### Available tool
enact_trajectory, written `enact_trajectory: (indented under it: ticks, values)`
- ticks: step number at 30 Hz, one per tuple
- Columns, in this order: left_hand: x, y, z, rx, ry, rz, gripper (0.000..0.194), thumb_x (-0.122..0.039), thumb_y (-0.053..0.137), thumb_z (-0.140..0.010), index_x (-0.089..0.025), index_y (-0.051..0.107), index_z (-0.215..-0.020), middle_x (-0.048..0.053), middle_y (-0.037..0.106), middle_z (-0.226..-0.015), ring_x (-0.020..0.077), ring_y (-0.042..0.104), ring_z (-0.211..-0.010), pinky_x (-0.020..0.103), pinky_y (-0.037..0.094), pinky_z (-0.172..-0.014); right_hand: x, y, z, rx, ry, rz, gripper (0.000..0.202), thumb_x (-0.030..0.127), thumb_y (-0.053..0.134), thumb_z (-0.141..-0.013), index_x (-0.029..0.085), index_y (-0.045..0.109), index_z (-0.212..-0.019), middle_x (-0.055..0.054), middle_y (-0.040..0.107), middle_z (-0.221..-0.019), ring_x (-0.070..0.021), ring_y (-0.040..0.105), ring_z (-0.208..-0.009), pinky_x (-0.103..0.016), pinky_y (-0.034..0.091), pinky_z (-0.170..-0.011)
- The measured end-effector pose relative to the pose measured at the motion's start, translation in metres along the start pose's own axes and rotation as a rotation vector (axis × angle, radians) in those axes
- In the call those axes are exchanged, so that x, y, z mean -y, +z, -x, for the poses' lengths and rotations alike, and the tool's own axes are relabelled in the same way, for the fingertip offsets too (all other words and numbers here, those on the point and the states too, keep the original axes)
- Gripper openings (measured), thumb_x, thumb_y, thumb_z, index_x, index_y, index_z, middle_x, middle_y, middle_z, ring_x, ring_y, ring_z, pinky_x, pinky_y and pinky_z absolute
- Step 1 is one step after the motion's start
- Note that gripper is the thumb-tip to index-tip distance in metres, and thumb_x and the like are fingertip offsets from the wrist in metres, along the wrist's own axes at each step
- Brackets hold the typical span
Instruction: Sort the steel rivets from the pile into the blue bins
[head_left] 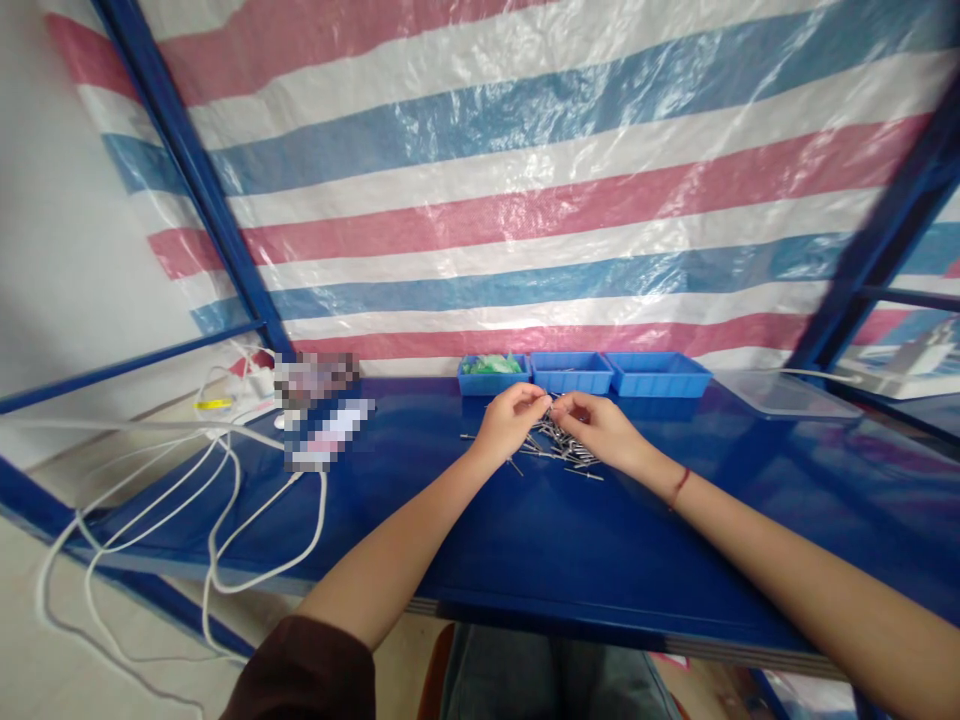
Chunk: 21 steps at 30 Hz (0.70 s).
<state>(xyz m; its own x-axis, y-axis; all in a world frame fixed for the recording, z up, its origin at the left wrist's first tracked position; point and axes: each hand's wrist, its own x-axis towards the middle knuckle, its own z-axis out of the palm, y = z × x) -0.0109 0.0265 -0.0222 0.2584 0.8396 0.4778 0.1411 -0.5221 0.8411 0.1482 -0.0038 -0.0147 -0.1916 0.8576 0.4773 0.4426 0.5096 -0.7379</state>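
A loose pile of thin silvery metal pins (559, 445) lies on the blue table (480, 545). Just over the pile's far side, my left hand (514, 415) and my right hand (596, 425) meet, fingertips pinched close together. Whatever is between the fingertips is too small to make out. Behind the hands stand three blue bins in a row: the left bin (491, 382) holds green and clear plastic, the middle bin (571, 377) has a few small thin pieces, and the right bin (660, 378) shows nothing inside.
White cables (236, 500) loop over the table's left side and hang off its edge, near a blurred-out item (330, 435). A clear plastic lid (795, 394) lies at the back right. Blue frame posts and a striped sheet (525, 210) stand behind.
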Motion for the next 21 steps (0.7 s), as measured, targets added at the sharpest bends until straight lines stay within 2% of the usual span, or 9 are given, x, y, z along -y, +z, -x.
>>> enact_trajectory:
  ticks: [6, 14, 17, 21]
  values:
    - [-0.006, 0.001, 0.0, -0.02, 0.005, 0.032, 0.022, -0.033, 0.062, -0.078, -0.015, 0.063, -0.09, 0.005, 0.067, -0.089, 0.0131, 0.062, -0.08, 0.025, 0.048, -0.076, 0.005, -0.002, -0.001, -0.005, 0.01, -0.066, 0.031, 0.047, 0.057, -0.075, 0.016, 0.059, -0.072, -0.002, 0.061, -0.066, -0.0127, 0.053, -0.059, -0.026, 0.043, -0.055]
    - [-0.016, 0.0, 0.002, 0.0, 0.007, 0.076, 0.021, -0.032, 0.059, -0.08, -0.014, 0.062, -0.089, 0.004, 0.067, -0.087, 0.0123, 0.063, -0.074, 0.025, 0.049, -0.073, 0.004, -0.001, -0.001, 0.059, 0.03, -0.155, 0.03, 0.046, 0.06, -0.073, 0.016, 0.06, -0.071, -0.003, 0.063, -0.07, -0.0139, 0.056, -0.063, -0.031, 0.046, -0.065]
    - [-0.016, 0.0, 0.001, 0.009, 0.002, 0.109, 0.02, -0.032, 0.059, -0.081, -0.014, 0.061, -0.09, 0.004, 0.067, -0.087, 0.0118, 0.064, -0.072, 0.026, 0.05, -0.073, 0.003, -0.002, -0.002, 0.017, 0.059, -0.171, 0.029, 0.045, 0.061, -0.072, 0.016, 0.062, -0.073, -0.004, 0.065, -0.073, -0.0144, 0.058, -0.066, -0.032, 0.047, -0.069]
    - [-0.014, -0.001, -0.001, -0.006, -0.045, 0.144, 0.021, -0.033, 0.059, -0.081, -0.015, 0.06, -0.092, 0.004, 0.066, -0.088, 0.0108, 0.063, -0.069, 0.025, 0.051, -0.071, 0.004, -0.006, -0.002, -0.107, 0.066, -0.165, 0.025, 0.041, 0.065, -0.067, 0.017, 0.06, -0.07, -0.003, 0.064, -0.07, -0.014, 0.057, -0.065, -0.031, 0.046, -0.068]
